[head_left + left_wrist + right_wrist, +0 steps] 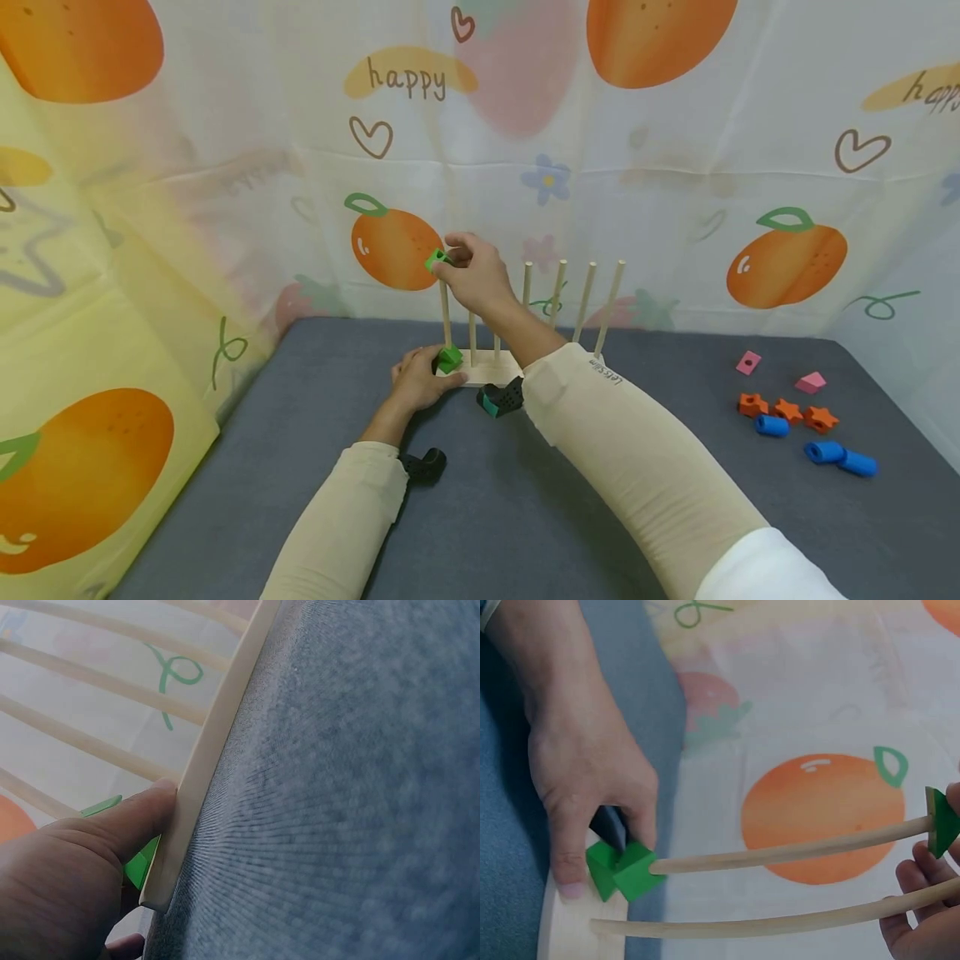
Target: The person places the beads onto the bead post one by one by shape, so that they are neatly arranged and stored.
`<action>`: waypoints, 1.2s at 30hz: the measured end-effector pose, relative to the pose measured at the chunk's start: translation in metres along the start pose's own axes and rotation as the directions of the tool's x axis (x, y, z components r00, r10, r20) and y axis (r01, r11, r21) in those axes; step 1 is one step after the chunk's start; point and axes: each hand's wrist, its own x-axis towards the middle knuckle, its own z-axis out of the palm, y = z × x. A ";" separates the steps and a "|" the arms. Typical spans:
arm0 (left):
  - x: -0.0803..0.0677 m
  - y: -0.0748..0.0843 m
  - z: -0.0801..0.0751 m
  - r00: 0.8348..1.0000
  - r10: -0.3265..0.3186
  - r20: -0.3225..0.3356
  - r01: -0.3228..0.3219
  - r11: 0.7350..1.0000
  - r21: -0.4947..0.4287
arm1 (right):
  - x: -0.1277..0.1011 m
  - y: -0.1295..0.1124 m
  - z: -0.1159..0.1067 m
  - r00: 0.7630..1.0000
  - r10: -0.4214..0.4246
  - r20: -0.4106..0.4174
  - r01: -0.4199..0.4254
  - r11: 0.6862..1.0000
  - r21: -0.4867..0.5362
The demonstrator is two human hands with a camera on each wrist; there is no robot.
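My right hand (477,273) pinches a green triangular block (436,259) at the top of the leftmost peg. In the right wrist view, this block (941,823) sits at the peg's tip. My left hand (418,381) grips the left end of the wooden peg stand (491,367), its thumb along the front edge in the left wrist view. Between its thumb and fingers, green blocks (634,871) sit at the foot of that same peg, turned at different angles. Several other upright pegs (606,308) stand bare to the right, partly hidden by my right arm.
At the right of the grey table (645,500) lie pink blocks (748,362), orange star blocks (787,410) and blue cylinders (825,452). A printed cloth (637,125) hangs behind the stand. Black wrist devices (424,467) show below my hands.
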 end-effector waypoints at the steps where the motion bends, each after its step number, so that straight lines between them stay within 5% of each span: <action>1: 0.000 0.000 0.000 1.000 0.000 0.001 0.000 1.000 0.002 | 0.000 0.001 0.001 1.000 0.004 -0.003 -0.004 1.000 0.007; 23: 0.000 -0.001 -0.001 1.000 0.003 -0.005 -0.003 1.000 -0.003 | -0.011 0.042 0.024 0.986 0.151 -0.066 -0.125 0.948 0.293; 36: 0.001 -0.005 0.001 1.000 0.013 -0.015 -0.012 1.000 0.018 | -0.017 0.079 0.040 0.978 0.203 -0.043 -0.187 0.953 0.239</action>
